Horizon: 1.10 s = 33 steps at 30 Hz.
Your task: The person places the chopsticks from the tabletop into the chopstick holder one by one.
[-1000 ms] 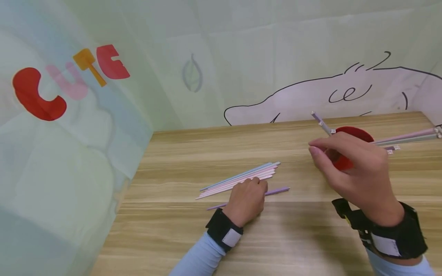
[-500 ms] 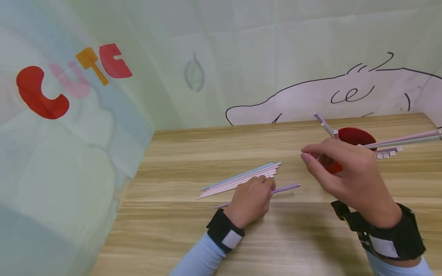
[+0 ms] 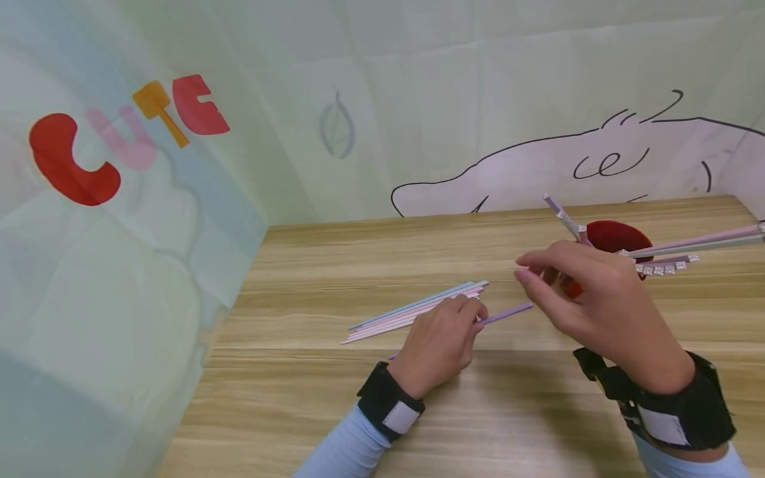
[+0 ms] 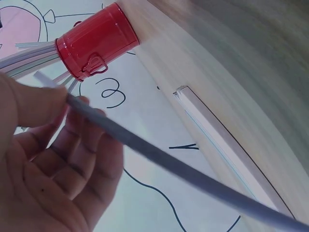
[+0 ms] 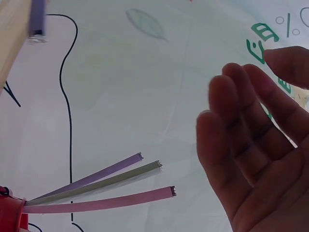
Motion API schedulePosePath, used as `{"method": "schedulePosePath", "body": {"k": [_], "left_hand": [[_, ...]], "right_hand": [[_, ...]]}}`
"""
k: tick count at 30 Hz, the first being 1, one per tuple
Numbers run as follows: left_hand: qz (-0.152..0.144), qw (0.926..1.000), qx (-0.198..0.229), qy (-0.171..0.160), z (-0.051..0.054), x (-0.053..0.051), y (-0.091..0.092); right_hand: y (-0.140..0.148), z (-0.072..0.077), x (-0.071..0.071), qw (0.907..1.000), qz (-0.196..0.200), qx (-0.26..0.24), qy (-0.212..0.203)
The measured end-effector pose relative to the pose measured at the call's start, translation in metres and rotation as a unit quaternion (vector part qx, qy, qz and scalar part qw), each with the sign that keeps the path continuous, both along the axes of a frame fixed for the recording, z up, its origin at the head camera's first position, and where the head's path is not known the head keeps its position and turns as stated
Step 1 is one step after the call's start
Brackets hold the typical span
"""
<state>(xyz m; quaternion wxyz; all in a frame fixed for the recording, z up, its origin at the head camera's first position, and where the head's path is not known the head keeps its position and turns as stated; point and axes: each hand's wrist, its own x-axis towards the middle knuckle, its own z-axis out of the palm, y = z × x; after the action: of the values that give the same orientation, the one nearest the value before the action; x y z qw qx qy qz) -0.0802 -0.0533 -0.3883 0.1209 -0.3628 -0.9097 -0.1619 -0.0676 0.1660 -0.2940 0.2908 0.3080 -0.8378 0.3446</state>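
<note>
My left hand (image 3: 439,345) pinches a long thin purple stick (image 3: 508,314) between thumb and fingertips. The stick points up and right toward my right hand; in the left wrist view this stick (image 4: 183,168) slants across the picture. My right hand (image 3: 592,292) hovers in front of a small red metal bucket (image 3: 618,238), thumb and forefinger close together with nothing between them. In the right wrist view, its fingers (image 5: 219,140) are loosely bent. Several pastel sticks (image 5: 104,198) poke out of the bucket. Beside my left hand lies a row of sticks (image 3: 382,323), pink, white and blue.
The wooden table (image 3: 287,405) meets a printed cloth backdrop (image 3: 418,119) at its back and left edges. Long sticks (image 3: 705,242) reach out from the bucket toward the right. The bucket has a small side handle (image 4: 98,65).
My left hand has moved right and slightly up, lifting the purple stick's far end toward my right hand. My right hand has shifted a little left.
</note>
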Motion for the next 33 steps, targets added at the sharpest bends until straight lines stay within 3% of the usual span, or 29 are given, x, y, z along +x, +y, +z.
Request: {"method": "schedulePosePath", "body": {"k": [7, 13, 22, 29, 33], "left_hand": [[-0.016, 0.9974, 0.068, 0.019, 0.004, 0.000, 0.001], [-0.018, 0.9924, 0.119, 0.026, 0.009, 0.001, 0.002], [-0.032, 0.9834, 0.177, 0.027, 0.012, 0.002, 0.002], [-0.035, 0.9809, 0.190, 0.024, 0.013, 0.002, 0.003], [-0.026, 0.9825, 0.181, 0.039, 0.013, 0.001, 0.003]], "right_hand": [[0.002, -0.003, 0.000, 0.9963, -0.045, 0.051, -0.053], [0.003, -0.007, -0.002, 0.9913, -0.035, 0.086, -0.093], [0.001, -0.005, -0.001, 0.9863, -0.024, 0.096, -0.132], [0.001, -0.005, -0.004, 0.9907, 0.007, 0.078, -0.111], [0.000, -0.005, -0.004, 0.9939, 0.027, 0.047, -0.096]]}}
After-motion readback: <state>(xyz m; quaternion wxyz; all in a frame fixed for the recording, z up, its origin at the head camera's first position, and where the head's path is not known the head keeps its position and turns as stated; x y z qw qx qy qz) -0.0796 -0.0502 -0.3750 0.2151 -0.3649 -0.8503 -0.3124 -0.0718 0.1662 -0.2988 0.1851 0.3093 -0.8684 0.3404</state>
